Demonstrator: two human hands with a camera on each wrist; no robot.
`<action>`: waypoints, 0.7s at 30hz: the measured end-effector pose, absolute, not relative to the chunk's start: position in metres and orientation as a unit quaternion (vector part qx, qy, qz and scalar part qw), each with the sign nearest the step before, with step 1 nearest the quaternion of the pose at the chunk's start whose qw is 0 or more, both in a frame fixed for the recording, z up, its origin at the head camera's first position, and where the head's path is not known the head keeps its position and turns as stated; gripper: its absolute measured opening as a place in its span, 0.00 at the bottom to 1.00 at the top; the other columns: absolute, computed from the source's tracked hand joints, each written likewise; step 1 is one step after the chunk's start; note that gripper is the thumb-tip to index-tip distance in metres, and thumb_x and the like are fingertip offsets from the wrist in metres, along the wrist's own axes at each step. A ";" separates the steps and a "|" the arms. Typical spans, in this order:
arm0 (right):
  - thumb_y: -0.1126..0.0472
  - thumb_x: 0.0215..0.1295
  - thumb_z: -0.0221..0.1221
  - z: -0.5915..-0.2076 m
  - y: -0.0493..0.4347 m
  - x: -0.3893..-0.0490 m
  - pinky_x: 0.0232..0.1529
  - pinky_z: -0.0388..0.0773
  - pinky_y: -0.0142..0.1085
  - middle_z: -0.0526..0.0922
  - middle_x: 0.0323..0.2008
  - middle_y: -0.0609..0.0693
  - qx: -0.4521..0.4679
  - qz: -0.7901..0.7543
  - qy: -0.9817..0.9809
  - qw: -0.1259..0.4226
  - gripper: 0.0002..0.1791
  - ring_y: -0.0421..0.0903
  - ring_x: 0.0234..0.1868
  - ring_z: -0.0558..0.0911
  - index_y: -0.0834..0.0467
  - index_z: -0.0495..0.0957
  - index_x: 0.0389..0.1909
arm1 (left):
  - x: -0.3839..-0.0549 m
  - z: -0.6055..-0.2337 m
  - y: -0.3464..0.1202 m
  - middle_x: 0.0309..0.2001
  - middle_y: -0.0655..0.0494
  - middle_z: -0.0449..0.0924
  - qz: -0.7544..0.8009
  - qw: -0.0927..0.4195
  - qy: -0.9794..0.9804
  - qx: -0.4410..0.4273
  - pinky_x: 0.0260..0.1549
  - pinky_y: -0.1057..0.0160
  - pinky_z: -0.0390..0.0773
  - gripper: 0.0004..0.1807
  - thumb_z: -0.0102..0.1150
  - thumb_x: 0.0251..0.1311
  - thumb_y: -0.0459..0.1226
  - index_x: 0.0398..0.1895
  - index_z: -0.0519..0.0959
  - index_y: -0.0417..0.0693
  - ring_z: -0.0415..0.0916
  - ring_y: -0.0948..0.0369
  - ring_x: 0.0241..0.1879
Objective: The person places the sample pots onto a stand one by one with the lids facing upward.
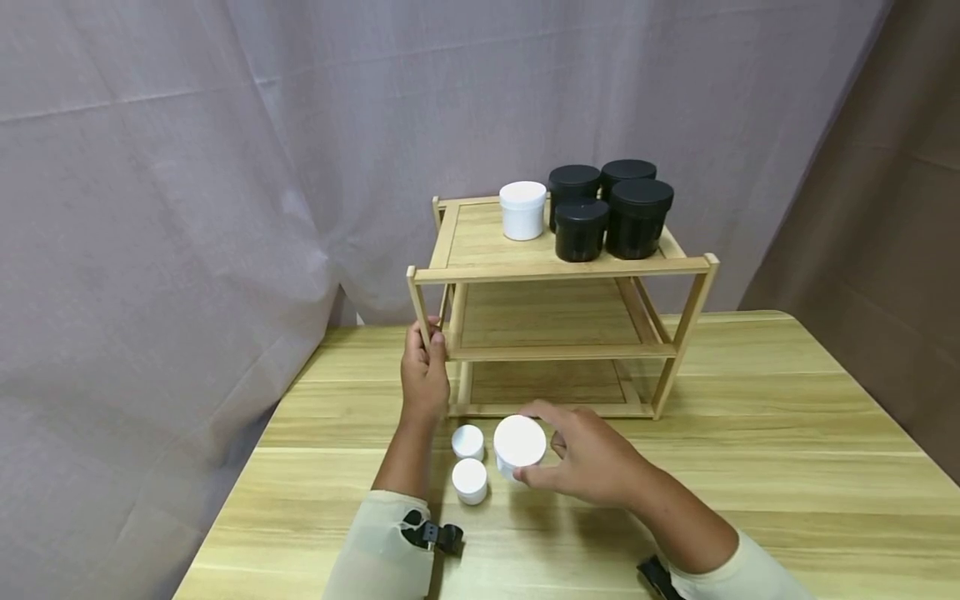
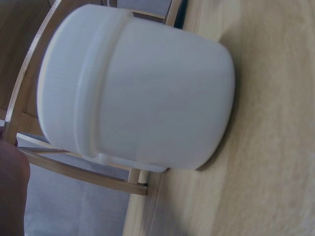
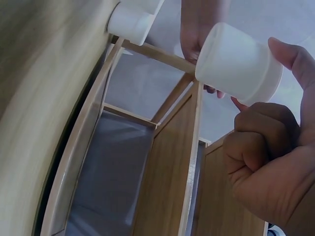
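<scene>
Fingers of our right hand (image 1: 600,458): pinching one white jar (image 1: 519,442) above the counter (image 1: 780,467); our left hand (image 1: 424,371): gripping the rack (image 1: 562,273); seemingly done: one white tub (image 1: 522,215), four black jars (image 1: 639,227) on top; remaining, we judge: the held jar, two small white jars (image 1: 469,482).

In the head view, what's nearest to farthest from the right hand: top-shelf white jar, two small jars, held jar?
1. Held jar, in the right hand.
2. Front small jar, rear small jar, both left; too close to call.
3. White jar, on the top shelf.
</scene>
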State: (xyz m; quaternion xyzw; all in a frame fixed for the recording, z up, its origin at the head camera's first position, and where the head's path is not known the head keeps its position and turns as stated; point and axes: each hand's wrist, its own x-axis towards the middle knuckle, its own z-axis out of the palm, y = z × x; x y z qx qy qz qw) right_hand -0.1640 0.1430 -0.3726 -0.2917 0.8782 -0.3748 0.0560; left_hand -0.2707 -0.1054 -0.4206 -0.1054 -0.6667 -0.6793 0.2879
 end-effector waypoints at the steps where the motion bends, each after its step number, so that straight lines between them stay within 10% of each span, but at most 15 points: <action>1: 0.47 0.61 0.79 -0.372 0.144 -0.163 0.20 0.64 0.29 0.76 0.19 0.34 -0.289 -0.374 0.880 0.052 0.34 0.32 0.17 0.61 0.46 0.80 0.68 | -0.271 -0.421 -0.105 0.39 0.44 0.73 -0.679 0.288 -0.667 -0.105 0.41 0.68 0.74 0.17 0.46 0.85 0.30 0.68 0.70 0.30 0.70 0.62 0.38; 21: 0.42 0.64 0.77 -0.348 0.145 -0.164 0.24 0.66 0.30 0.76 0.21 0.36 -0.300 -0.357 0.884 0.023 0.32 0.32 0.18 0.60 0.49 0.81 0.65 | -0.271 -0.420 -0.107 0.38 0.48 0.71 -0.669 0.290 -0.675 -0.112 0.41 0.66 0.73 0.16 0.44 0.85 0.30 0.68 0.70 0.30 0.69 0.63 0.37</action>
